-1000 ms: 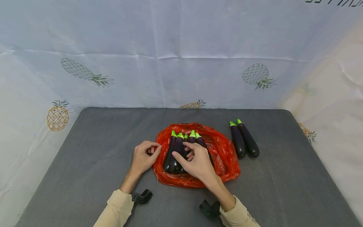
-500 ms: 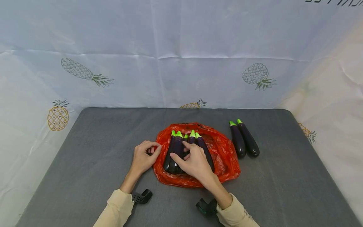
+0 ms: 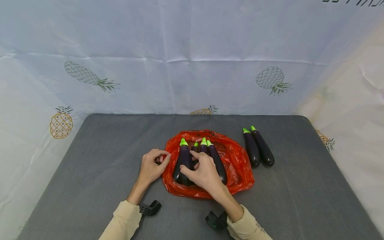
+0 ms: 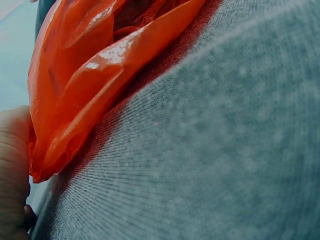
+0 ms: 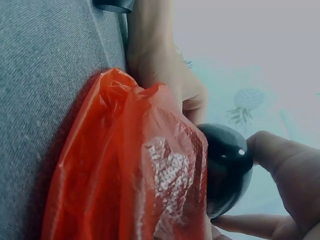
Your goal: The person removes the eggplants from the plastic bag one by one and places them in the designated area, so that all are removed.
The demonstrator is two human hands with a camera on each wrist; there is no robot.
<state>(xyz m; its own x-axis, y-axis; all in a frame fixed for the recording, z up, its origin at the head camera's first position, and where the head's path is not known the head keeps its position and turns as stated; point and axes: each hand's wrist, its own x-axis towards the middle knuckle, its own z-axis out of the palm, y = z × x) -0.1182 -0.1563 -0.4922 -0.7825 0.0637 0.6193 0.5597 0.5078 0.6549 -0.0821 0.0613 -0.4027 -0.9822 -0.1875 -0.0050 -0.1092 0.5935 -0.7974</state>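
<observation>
My left hand [image 3: 152, 165] pinches the left rim of a crumpled red plastic bag [image 3: 240, 163], whose mouth lies spread wide on the table. In the left wrist view, the thumb [image 4: 12, 160] presses against the gathered plastic [image 4: 75, 100]. Over the bag's middle, my right hand [image 3: 205, 175] holds a dark purple eggplant [image 3: 185, 156] with a bright green cap between thumb and fingers. Its glossy rounded end [image 5: 227, 170] shows between the digits in the right wrist view. The held eggplant overlaps another at the bag's left side. More eggplants [image 3: 218, 163] lie to its right, partly behind my hand.
Two eggplants [image 3: 252, 150] lie side by side on the grey table [image 3: 300, 193], just right of the bag. A white cloth with pineapple prints [image 3: 144, 83] hangs behind the table. Black wrist devices [image 3: 151, 208] are on both forearms.
My right hand has shifted slightly left with the eggplant, which now covers most of the leftmost one. My left hand and the bag have stayed put.
</observation>
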